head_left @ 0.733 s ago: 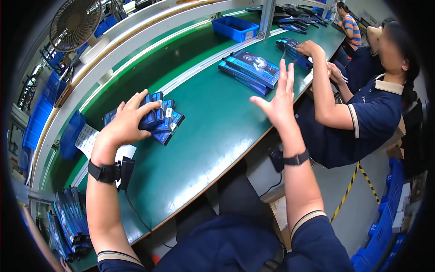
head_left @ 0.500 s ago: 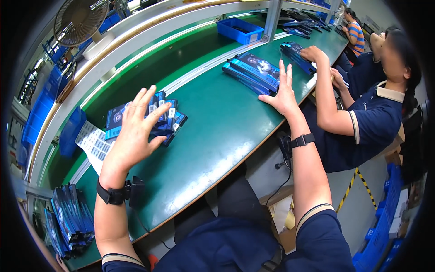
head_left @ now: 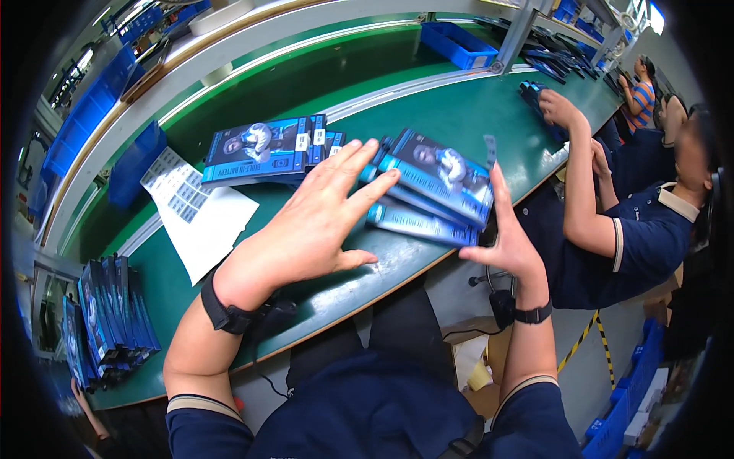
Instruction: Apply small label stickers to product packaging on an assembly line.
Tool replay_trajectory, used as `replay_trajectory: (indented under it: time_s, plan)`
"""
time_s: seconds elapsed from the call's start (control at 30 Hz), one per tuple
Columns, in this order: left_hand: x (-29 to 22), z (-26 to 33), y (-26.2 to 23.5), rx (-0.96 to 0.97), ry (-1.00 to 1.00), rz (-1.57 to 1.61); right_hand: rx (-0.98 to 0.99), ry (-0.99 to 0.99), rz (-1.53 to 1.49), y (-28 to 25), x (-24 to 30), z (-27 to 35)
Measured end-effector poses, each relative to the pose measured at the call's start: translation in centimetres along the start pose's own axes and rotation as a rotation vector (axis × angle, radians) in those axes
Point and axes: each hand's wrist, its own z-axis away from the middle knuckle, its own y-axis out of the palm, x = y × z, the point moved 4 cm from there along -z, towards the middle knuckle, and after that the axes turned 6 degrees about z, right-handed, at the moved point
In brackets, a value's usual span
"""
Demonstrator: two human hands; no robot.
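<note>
A small stack of flat blue-and-black printed boxes (head_left: pixel 440 180) sits between my hands above the green bench, its layers fanned and slightly blurred. My right hand (head_left: pixel 508 241) grips its right end, thumb at the near corner and fingers along the far side. A small grey strip (head_left: pixel 490 149) shows at that hand's fingertip. My left hand (head_left: pixel 321 218) is open, palm down, with spread fingertips at the stack's left end; whether they press on it I cannot tell. Beyond my left hand lies a second group of similar boxes (head_left: pixel 256 149), partly hidden by that hand.
A white label sheet (head_left: pixel 218 222) lies on the green bench (head_left: pixel 329 306) at left. More boxes (head_left: pixel 111 314) stand on edge at the far left. A blue bin (head_left: pixel 459 47) sits at the back. To my right, a co-worker's hand (head_left: pixel 562 109) handles boxes.
The stack at my right has come left and nearer with my right hand. My left hand has moved right, off the left group of boxes. The view has shifted.
</note>
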Motion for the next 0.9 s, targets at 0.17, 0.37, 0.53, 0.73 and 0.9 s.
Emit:
replay_trajectory:
  time_s: [0.17,0.37,0.53,0.73,0.9]
  plan:
    - [0.3,-0.9,1.0,0.065,0.001,-0.016,0.161,-0.073,-0.101,1.3,3.3,1.1]
    - [-0.8,1.0,1.3,0.219,-0.07,0.035,0.201,-0.135,-0.135,2.4,5.3,0.3]
    - [-1.9,4.0,0.4,0.227,-0.165,0.008,0.232,-0.191,-0.216,4.7,7.4,-1.2]
    - [-0.8,7.4,-1.2,0.256,-0.419,-0.073,0.167,-0.131,-0.219,6.9,9.8,-3.4]
    - [-0.1,9.0,-1.9,0.261,-0.415,-0.05,-0.042,-0.174,-0.559,5.2,10.2,-4.7]
